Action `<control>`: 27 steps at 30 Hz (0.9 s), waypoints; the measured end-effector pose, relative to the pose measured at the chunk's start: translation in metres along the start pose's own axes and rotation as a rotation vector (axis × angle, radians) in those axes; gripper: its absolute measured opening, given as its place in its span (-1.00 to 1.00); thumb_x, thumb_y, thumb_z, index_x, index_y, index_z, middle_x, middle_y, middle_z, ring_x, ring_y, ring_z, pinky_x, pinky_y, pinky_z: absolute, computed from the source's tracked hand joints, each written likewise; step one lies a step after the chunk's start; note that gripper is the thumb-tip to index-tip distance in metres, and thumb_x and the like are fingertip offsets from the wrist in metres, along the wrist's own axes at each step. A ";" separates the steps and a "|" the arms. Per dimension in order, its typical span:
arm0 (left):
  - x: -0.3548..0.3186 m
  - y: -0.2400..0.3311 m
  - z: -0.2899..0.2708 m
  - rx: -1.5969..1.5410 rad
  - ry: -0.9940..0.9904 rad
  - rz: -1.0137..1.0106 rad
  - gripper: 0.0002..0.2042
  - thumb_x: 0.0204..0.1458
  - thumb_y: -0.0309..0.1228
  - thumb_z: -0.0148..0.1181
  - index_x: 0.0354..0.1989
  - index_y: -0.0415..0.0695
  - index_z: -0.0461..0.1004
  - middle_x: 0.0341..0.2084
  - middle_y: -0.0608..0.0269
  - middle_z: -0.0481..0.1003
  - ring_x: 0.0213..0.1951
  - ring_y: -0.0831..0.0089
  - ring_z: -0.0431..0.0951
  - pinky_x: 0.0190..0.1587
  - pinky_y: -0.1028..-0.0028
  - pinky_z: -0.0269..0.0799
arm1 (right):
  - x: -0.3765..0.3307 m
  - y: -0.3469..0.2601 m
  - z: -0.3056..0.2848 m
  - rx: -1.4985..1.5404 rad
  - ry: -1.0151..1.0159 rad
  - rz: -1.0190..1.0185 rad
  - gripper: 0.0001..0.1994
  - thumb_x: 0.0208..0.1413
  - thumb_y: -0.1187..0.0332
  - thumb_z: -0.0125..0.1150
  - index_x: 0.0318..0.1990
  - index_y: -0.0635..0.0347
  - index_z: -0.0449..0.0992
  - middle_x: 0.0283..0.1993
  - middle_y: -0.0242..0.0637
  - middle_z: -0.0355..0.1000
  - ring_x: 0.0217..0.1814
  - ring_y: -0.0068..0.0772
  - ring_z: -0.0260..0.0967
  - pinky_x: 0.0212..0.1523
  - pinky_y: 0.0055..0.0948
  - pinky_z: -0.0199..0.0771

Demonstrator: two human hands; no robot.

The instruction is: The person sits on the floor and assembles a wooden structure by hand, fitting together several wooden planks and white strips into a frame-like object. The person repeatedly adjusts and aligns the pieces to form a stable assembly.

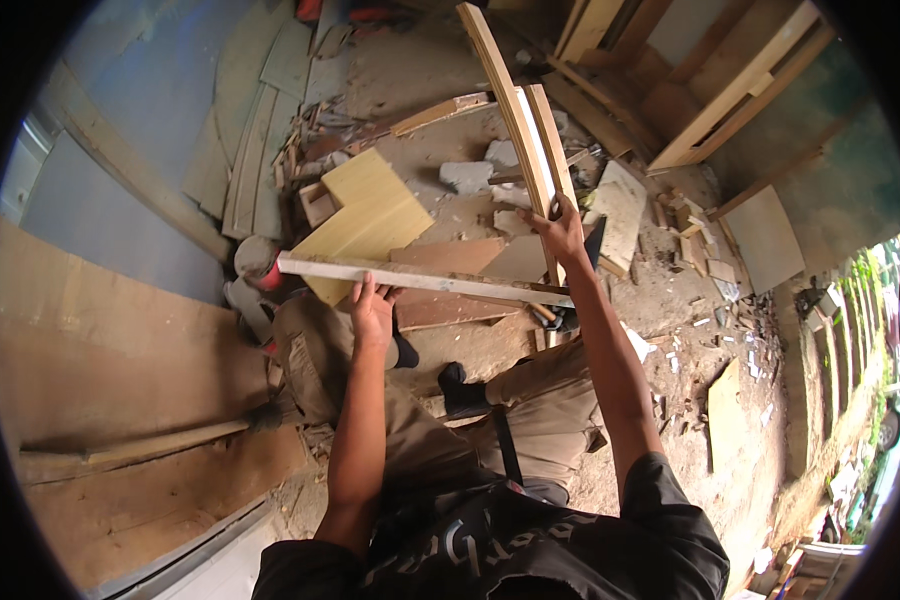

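My left hand (372,318) is closed around a white-faced wooden strip (435,280), which lies crosswise in front of my knees. Its right end reaches under my right forearm. My right hand (562,235) grips long pale wooden strips (518,110) that point away from me. One of them is longer and angles off toward the far left, while a shorter strip (550,135) runs beside it. The lower ends of these strips are partly hidden by my right hand and forearm.
Yellow plywood pieces (365,215) and a brown board (450,310) lie on the floor ahead. Grey blocks (467,178) sit beyond them. A wooden frame (740,90) stands at the far right, with scattered offcuts (692,225) below. Large panels (120,330) line the left side.
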State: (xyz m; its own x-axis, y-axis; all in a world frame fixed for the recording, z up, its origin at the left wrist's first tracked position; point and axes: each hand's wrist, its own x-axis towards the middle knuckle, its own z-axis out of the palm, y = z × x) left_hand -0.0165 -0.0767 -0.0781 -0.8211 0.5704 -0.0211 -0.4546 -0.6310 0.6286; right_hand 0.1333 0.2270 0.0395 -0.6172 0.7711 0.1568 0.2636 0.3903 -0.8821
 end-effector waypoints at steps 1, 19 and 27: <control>-0.002 -0.004 0.004 -0.029 -0.048 -0.002 -0.70 0.25 -0.18 0.02 0.06 -0.04 0.33 -0.07 0.22 0.45 0.00 0.30 0.45 0.00 0.22 0.40 | 0.002 0.006 -0.009 -0.046 0.076 -0.058 -0.21 -0.27 0.19 0.53 0.07 0.57 0.33 -0.19 -0.03 0.49 -0.17 -0.29 0.46 -0.14 -0.37 0.45; -0.028 0.117 0.125 0.055 0.127 0.284 -0.50 0.20 0.12 0.00 0.07 -0.03 0.21 -0.16 0.37 0.29 -0.30 0.48 0.28 -0.15 0.42 0.19 | -0.025 -0.047 -0.098 0.379 0.224 -0.217 -0.63 -0.08 0.26 0.35 -0.17 0.24 0.40 -0.36 -0.46 0.29 -0.31 -0.58 0.22 -0.28 -0.51 0.21; 0.004 0.042 0.055 0.206 0.391 0.264 -0.56 0.22 0.03 0.03 -0.07 -0.14 0.26 -0.39 0.26 0.38 -0.43 0.46 0.39 -0.35 0.43 0.35 | -0.059 -0.039 -0.099 0.722 -0.002 -0.232 -0.36 -0.18 0.14 0.41 0.03 0.27 0.31 -0.21 -0.27 0.30 -0.24 -0.41 0.29 -0.23 -0.38 0.34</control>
State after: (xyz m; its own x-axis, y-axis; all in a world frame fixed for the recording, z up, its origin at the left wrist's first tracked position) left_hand -0.0202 -0.0718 -0.0096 -0.9843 0.1415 -0.1053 -0.1691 -0.5880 0.7910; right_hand 0.2327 0.2160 0.1083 -0.5988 0.7086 0.3733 -0.4236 0.1153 -0.8985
